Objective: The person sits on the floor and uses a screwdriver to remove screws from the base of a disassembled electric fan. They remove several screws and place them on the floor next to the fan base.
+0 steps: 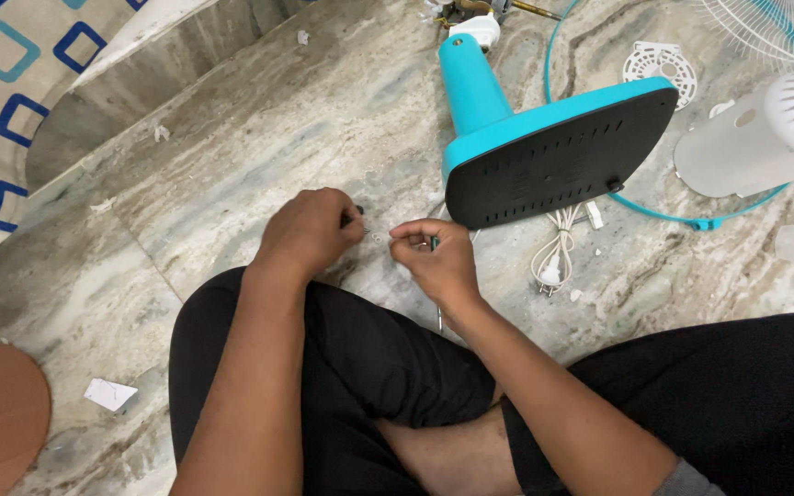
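A: Your left hand (pixel 310 230) was down on the marble floor (pixel 232 156), just ahead of your knee. Fingers curled shut, thumb and fingertips pinched around something small and dark (pixel 358 212). Too small to say what it was.

B: And your right hand (pixel 438 257)?

A: Close beside the left, not touching it. Fingers bent in, closed on a thin tool (pixel 437 280) with a green grip showing at the thumb and a metal shaft running down past your wrist. Looked like a screwdriver.

B: What lay around your hands?

A: The turquoise fan stand (pixel 507 119) was tipped on its side just beyond your right hand, its black underside (pixel 558 156) facing you. A bundled white cord with plug (pixel 555 253) lay on the floor below that base. Near the floor's far right edge sat the white motor housing (pixel 765 133), with a wire grille (pixel 774 23) in the far right corner. A scrap of white paper (pixel 110 394) lay toward the near left.

B: And you?

A: You sat cross-legged in black trousers (pixel 369 367).
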